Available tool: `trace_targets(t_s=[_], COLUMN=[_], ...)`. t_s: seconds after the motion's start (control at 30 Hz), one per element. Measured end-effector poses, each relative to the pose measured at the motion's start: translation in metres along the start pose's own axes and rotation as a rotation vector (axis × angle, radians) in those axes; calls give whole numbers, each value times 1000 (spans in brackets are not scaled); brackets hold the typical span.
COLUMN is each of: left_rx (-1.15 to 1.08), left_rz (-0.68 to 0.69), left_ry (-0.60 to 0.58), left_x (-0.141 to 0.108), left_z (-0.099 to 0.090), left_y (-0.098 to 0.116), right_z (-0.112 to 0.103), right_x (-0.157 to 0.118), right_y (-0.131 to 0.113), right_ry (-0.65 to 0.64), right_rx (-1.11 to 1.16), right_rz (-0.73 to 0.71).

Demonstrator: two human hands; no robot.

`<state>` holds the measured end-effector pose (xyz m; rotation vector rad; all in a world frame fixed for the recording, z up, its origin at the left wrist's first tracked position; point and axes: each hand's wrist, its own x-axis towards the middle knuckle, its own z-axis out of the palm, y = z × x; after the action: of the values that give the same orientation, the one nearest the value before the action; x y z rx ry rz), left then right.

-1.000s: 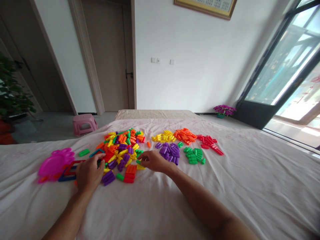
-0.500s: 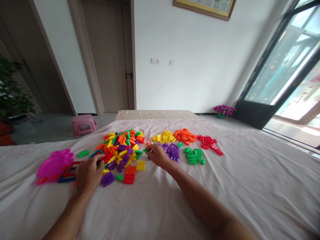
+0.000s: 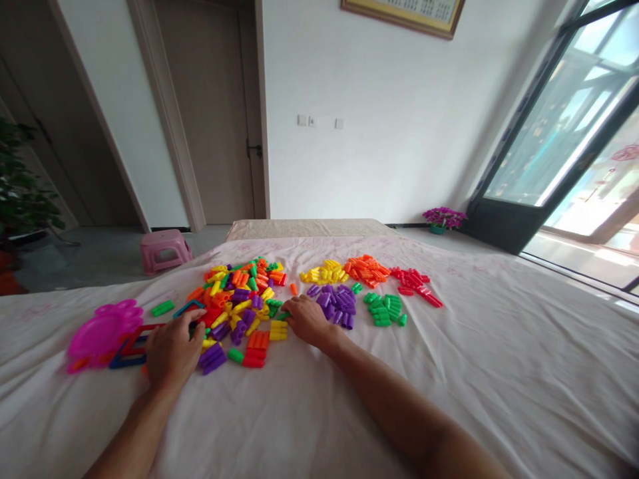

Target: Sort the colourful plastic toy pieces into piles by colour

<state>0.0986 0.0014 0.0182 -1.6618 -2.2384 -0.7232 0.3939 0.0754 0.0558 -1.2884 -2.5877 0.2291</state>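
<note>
A mixed heap of plastic building pieces [image 3: 239, 309] in several colours lies between my hands. My right hand [image 3: 309, 320] is at its right edge, fingers pinched on a green plastic piece [image 3: 282, 316]. At the heap's left side is my left hand [image 3: 174, 347], its fingers curled together; whatever they hold is mostly hidden. Sorted by colour to the right are yellow pieces [image 3: 325, 272], orange pieces [image 3: 367, 269], red pieces [image 3: 417, 285], purple pieces [image 3: 337, 306] and green pieces [image 3: 383, 309]. A lone orange piece [image 3: 294, 289] lies beyond my right hand.
A pink tray [image 3: 94, 336] and red and blue frames [image 3: 130, 352] lie left of my left hand. Joined purple pieces [image 3: 212, 359] and orange pieces [image 3: 258, 341] sit on the near side. A pink stool [image 3: 166, 251] stands beyond the cloth-covered table [image 3: 319, 412].
My right hand has moved slightly left and nearer with the green piece, uncovering the lone orange piece. My left hand stays at the heap's left side. The view has shifted slightly.
</note>
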Motion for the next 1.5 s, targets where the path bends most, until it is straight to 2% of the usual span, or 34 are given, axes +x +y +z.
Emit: trace_targets(t_s=[0.13,0.23,0.33,0.53,0.73,0.83,0.93,1.0,1.1,1.17,1.3,1.5], left_rx=[-4,3,16,8,13,11,6,2,13,20,22,11], left_rz=[5,3,1,5,-6,-1,4,4,10,15,18,13], left_ry=[0,-12,-15,-6,-3,-5,1,10,12,11,4,14], left_x=[0,1,1,1,-1,-1,-1,-1,0,1,1,0], left_z=[0,1,2,1,-1,-2,-3,-3,-1,1,3,4], left_y=[-1,-2,-3,-2,0,1,2,2,0,-2,-4,-4], right_z=[-6,-19,-38,-75,-114,-130,-137,-137,-125,-111,-75,-29], right_x=[0,0,-1,-8,-29,-40,-45,-43,-33,-24,-11,-6], right_y=[-1,5,19,54,85,102,107,99,74,56,27,17], right_ry=[26,106,127,71,2,23,63,83,111,108,21,-25], right_rx=[27,50,16,-111,-227,-263,-260,-243,-194,-161,-114,-36], right_rz=[-3,84,179,362,587,687,717,660,513,400,161,-95])
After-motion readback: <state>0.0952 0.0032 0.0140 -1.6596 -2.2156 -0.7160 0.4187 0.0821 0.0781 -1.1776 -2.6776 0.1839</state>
